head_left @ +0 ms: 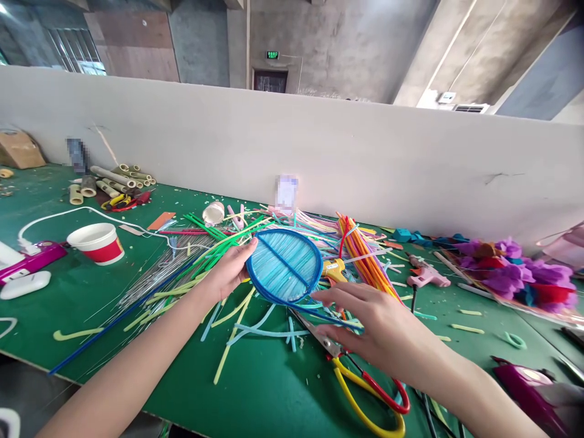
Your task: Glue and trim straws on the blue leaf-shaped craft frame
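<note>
My left hand [233, 267] is closed on the left edge of a round disc [285, 264], its thumb on top of the rim. The disc has light blue strands stretched across it, a dark blue fuzzy rim and one dark blue bar across the middle. From the lower rim a loose dark blue pipe cleaner [335, 316] runs rightward. My right hand [365, 313] hovers at the disc's lower right, thumb and fingers apart around this loose end; contact is hard to make out. Scissors [340, 353] with yellow and red handles lie below it.
Green, orange [365, 255] and other pipe cleaners cover the green table [201, 401]. A yellow glue gun [334, 269] sits behind my right hand, a pink glue gun [427, 275] farther right. At left are a paper cup [97, 243] and bamboo pieces [114, 179]; purple flowers [515, 271] at right.
</note>
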Tool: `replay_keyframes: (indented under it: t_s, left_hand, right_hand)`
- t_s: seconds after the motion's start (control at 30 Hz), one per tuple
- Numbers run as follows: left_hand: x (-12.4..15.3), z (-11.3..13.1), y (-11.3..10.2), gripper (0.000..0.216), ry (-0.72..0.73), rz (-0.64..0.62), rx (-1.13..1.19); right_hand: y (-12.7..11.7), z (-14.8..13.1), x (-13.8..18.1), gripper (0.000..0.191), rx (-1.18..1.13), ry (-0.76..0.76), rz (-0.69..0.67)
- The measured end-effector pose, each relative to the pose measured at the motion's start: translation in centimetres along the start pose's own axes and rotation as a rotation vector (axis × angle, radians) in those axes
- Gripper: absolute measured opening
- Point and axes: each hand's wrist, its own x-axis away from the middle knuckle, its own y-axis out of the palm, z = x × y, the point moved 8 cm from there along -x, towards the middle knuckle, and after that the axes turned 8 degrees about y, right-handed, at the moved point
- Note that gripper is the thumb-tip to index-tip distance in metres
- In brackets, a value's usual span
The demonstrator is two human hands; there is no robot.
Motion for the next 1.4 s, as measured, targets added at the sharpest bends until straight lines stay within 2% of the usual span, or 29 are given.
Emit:
replay_keyframes:
  t_s: [0.1, 0.2, 0.37, 0.67, 0.9, 1.07, 1.17, 1.27, 1.33, 1.4]
  left_hand:
    - [-0.1, -0.2, -0.1, 0.04, -0.005, -0.002, -0.003]
    - [-0.2, -0.4, -0.2, 0.04, -0.012, 0.001, -0.012]
    - [-0.2, -1.0, -0.2, 0.038, -0.042, -0.019, -0.002]
    - [-0.5, -2.0, -0.5, 0.037, -0.081, -0.051, -0.036]
    - [-0.6, -2.2, -0.8, 0.032, -0.114, -0.022, 0.002]
    - [-0.7, -2.4, -0.8, 0.028, -0.122, -0.022, 0.041]
    - [-0.8, -1.9, -0.9, 0.028, -0.08, 0.017, 0.105]
    - [-1.0, -1.0, -1.4, 0.03, -0.008, 0.137, 0.211]
    - [-1.0, -0.3, -1.7, 0.027, 0.053, 0.213, 0.308]
    - [-1.0, 0.2, -1.5, 0.027, 0.105, 0.217, 0.398]
  right_hand:
    - [0.7, -0.3, 0.9, 0.025, 0.008, -0.03, -0.014]
    - [1.2, -0.8, 1.1, 0.03, -0.015, -0.096, -0.037]
    - [0.7, -1.1, 0.5, 0.033, 0.054, -0.165, 0.063]
    - [0.4, -1.1, 0.1, 0.032, 0.118, -0.171, 0.14]
    - [0.5, -1.8, 0.2, 0.029, 0.161, -0.175, 0.208]
    - [0.6, -1.2, 0.0, 0.03, 0.157, -0.149, 0.227]
    - [-1.3, 0.1, -0.1, 0.033, 0.162, -0.077, 0.368]
    - [-4.8, 1.5, 1.1, 0.035, 0.099, 0.069, 0.667]
    - [-6.0, 2.3, 2.2, 0.027, -0.046, 0.182, 0.82]
    - [-5.0, 3.3, 2.6, 0.017, -0.312, 0.315, 0.818]
